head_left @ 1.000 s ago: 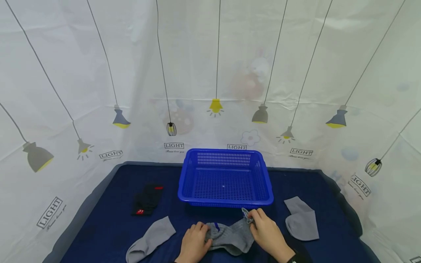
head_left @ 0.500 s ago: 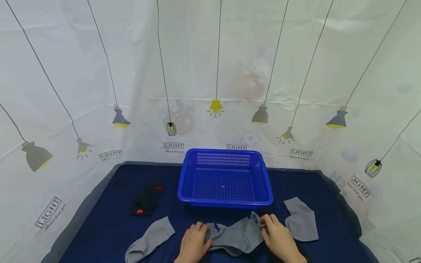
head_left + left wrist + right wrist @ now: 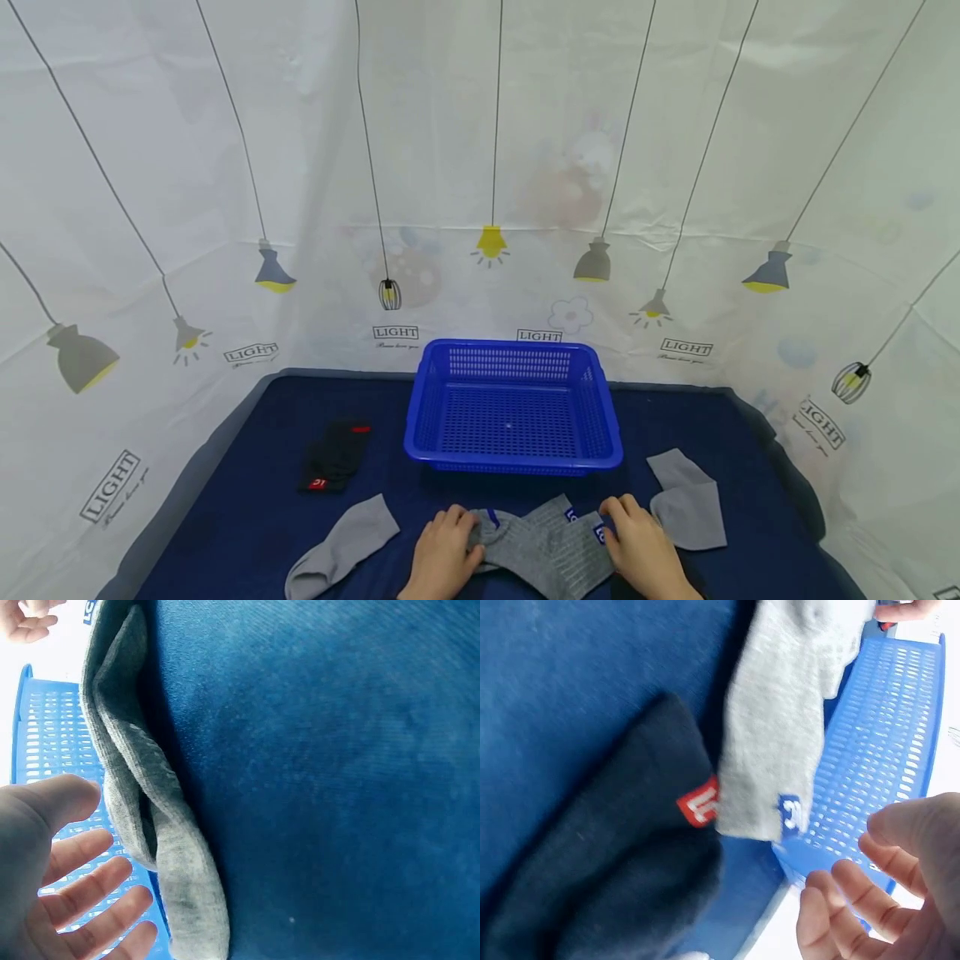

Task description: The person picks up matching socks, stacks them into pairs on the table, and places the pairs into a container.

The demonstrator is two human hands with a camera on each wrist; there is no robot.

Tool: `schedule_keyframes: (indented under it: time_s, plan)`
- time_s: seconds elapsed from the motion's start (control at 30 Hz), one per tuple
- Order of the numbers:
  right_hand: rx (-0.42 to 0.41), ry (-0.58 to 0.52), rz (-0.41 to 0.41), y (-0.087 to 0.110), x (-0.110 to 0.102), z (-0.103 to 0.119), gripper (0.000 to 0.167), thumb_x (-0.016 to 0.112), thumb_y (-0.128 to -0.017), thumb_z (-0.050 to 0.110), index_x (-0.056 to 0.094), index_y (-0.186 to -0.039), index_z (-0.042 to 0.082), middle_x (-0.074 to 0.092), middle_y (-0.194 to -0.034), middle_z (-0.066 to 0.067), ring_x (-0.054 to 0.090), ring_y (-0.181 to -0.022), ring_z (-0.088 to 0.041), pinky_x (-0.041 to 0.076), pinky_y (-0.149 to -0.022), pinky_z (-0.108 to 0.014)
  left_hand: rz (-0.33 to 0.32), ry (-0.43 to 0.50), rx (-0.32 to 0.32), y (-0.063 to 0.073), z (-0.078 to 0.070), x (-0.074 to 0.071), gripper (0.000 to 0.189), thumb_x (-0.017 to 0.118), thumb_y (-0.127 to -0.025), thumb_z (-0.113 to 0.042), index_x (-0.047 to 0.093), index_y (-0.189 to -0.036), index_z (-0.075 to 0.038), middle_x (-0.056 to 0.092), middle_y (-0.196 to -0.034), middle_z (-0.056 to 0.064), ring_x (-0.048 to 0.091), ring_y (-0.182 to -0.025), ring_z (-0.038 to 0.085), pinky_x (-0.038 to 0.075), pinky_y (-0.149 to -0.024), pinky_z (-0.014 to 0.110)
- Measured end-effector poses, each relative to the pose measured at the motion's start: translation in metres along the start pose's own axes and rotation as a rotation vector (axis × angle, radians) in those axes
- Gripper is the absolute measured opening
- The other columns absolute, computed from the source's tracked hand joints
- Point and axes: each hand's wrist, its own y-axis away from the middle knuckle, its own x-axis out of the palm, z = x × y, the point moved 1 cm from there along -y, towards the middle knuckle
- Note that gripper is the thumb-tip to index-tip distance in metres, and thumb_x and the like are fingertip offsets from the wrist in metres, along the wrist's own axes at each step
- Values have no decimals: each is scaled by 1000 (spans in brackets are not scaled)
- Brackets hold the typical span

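Two ribbed grey socks [image 3: 540,542] lie overlapping in front of the basket, their cuffs with blue labels fanned apart at the right. My left hand [image 3: 444,550] rests at their left end in the head view; in the left wrist view the same hand [image 3: 82,877] has loosely spread fingers beside the grey fabric [image 3: 161,802]. Near the labelled cuffs is my right hand [image 3: 637,542]. Seen from the right wrist, that hand [image 3: 885,892] has relaxed fingers, apart from the grey cuff [image 3: 765,780], and grips nothing.
A blue plastic basket [image 3: 513,463] stands behind the socks. Black socks with red labels [image 3: 333,458] and a light grey sock [image 3: 345,542] lie left, another light grey sock [image 3: 690,508] right. A dark sock with a red label [image 3: 630,832] fills the right wrist view's foreground.
My right hand has drawn a grey cuff rightward, laid it down flat and let go. Both blue labels now show. My left hand has stayed in place.
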Motion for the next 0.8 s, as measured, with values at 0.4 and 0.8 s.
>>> schedule_keyframes:
  time_s: [0.4, 0.8]
  plan:
    - [60, -5, 86, 10, 26, -8, 26, 76, -81, 7, 66, -104, 16, 56, -94, -2, 57, -74, -19, 48, -57, -38, 41, -19, -14, -1, 1, 3, 28, 81, -79, -24, 73, -104, -14, 63, -96, 0, 59, -80, 19, 48, -68, 34]
    - [11, 116, 115, 11, 44, -13, 34, 83, -77, 11, 65, -105, 14, 56, -87, -2, 52, -71, -20, 47, -55, -35, 72, -66, -10, -3, 3, 10, 27, 83, -78, -23, 73, -103, -16, 63, -97, 0, 59, -80, 19, 47, -66, 34]
